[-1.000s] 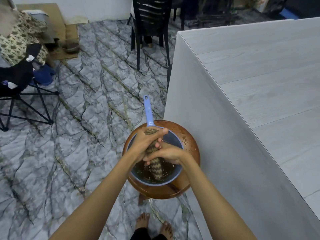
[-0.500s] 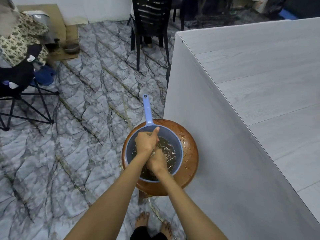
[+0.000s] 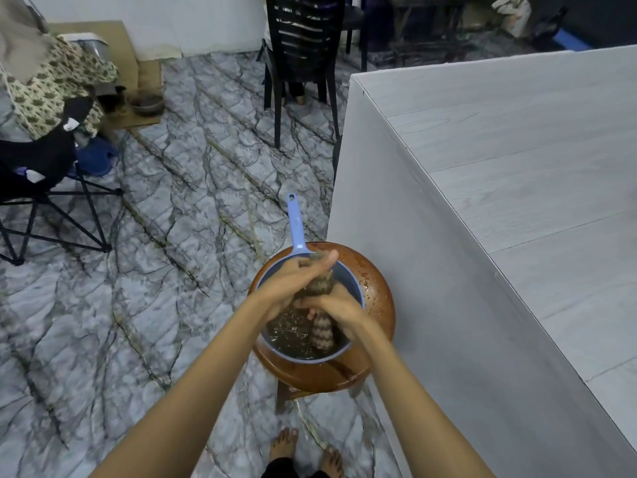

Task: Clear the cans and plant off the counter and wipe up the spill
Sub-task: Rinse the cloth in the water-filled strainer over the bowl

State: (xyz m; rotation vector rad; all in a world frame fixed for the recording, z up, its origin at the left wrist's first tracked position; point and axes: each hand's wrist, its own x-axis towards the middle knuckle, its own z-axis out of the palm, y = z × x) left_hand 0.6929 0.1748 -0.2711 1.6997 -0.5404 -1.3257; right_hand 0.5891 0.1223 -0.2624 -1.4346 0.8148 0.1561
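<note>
A wet, patterned brown cloth [image 3: 321, 331] is twisted into a rope above a blue scoop bowl [image 3: 352, 293] of dark water. My left hand [image 3: 293, 282] grips the cloth's upper end. Just below it, my right hand [image 3: 336, 310] grips the middle of the cloth, and the lower end hangs into the water. The bowl stands on a round brown wooden stool [image 3: 381, 301], its long blue handle [image 3: 295, 220] pointing away from me. The grey counter [image 3: 510, 174] rises at the right, with no cans or plant in view on it.
A black chair [image 3: 303, 60] stands beyond the counter's far corner. A folding chair [image 3: 51, 174] with draped patterned fabric is at the left. My bare feet [image 3: 303, 450] are on the marble-pattern floor below the stool. A small bowl [image 3: 146, 103] sits on the floor by the wall.
Half a second ago both hands were down in the bowl with the cloth under water. Now they have lifted the twisted cloth up out of the water again.
</note>
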